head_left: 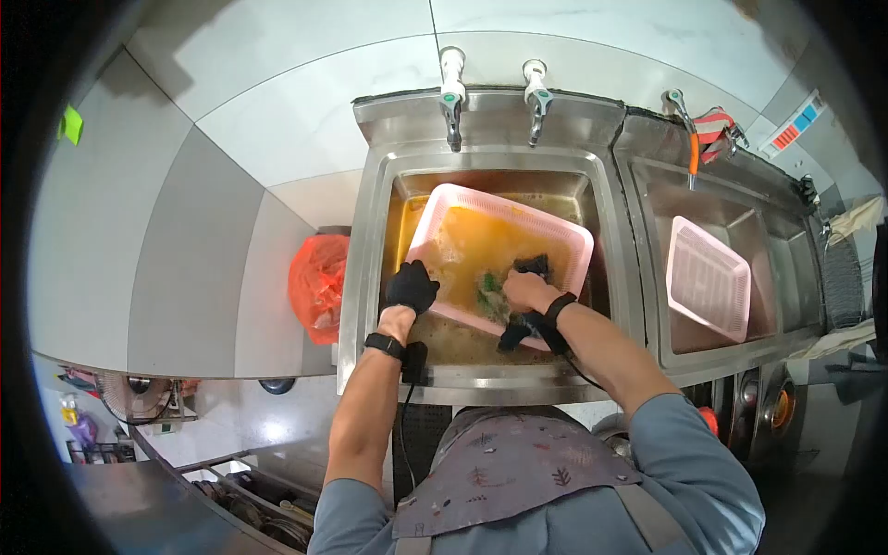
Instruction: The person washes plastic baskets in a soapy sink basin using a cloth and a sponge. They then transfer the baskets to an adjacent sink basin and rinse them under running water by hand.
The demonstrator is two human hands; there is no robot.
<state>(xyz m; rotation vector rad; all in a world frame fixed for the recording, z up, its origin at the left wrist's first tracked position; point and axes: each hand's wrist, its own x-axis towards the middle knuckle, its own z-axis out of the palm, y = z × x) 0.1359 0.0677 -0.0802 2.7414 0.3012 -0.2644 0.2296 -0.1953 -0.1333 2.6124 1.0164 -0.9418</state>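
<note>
A large pink plastic basket [566, 229] sits tilted in the left sink, with orange-brown, cloudy water inside it. My left hand [412, 287], in a black glove, is closed around the basket's left rim. Inside the basket, near its lower right corner, my right hand [529, 291] is closed, with black glove material at its fingertips. A green and greyish scouring pad [489, 294] shows beside those fingers, partly covered by them. Black bands circle both wrists, and a black device [413, 363] with a cable hangs by the left one.
The steel sink [375, 231] has two taps [451, 111] above it. In the right-hand sink lies another pink basket [709, 277], below a tap with an orange hose [694, 157]. A red plastic bag [319, 287] stands left of the sink.
</note>
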